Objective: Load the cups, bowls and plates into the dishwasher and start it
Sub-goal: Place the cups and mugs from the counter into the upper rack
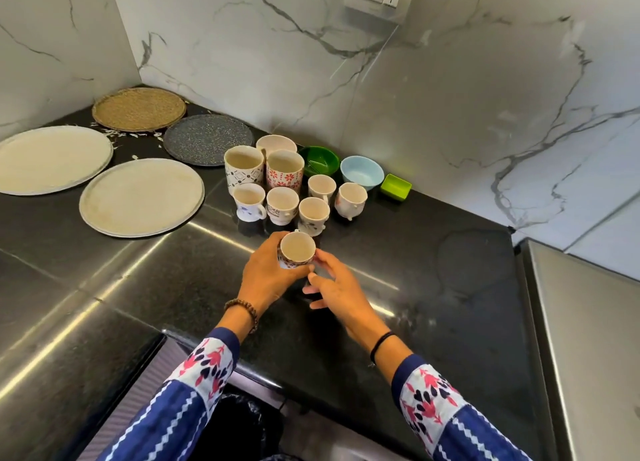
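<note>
One small cup (297,251) is held in the left hand (268,277); the open right hand (334,287) could knock it from that one-sided grip.

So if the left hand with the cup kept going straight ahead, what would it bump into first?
Probably the small flowered cup right behind the held cup. The left hand points up the counter toward the group of cups, and that one stands nearest, though depth is hard to judge.

looking forward and down from head height, facing the counter corner (450,287), sitting close above both outstretched forearms.
</note>
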